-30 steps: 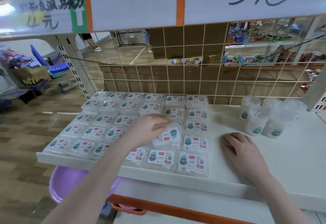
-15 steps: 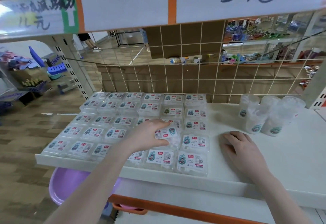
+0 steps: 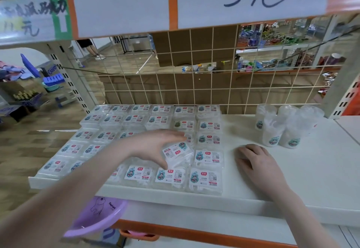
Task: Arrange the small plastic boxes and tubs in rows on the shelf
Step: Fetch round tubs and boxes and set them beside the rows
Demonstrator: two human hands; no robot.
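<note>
The left hand [image 3: 153, 146] is pinching a small plastic box [image 3: 177, 153] between thumb and fingers [image 3: 175, 133], holding it tilted, with its label turned askew, over the rows of boxes [image 3: 136, 119] that are covering the left part of the white shelf [image 3: 311, 179]. The right hand [image 3: 257, 162] is resting palm down on bare shelf just right of the boxes. Clear tubs [image 3: 280, 126] are standing clustered at the far right. A wire grid [image 3: 194, 84] is backing the shelf, and a purple basin [image 3: 97, 216] is showing below its near edge.

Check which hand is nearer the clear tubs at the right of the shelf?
Right. The right hand rests on the shelf just in front-left of the clear tubs; the left hand holds a tilted box farther left.
</note>
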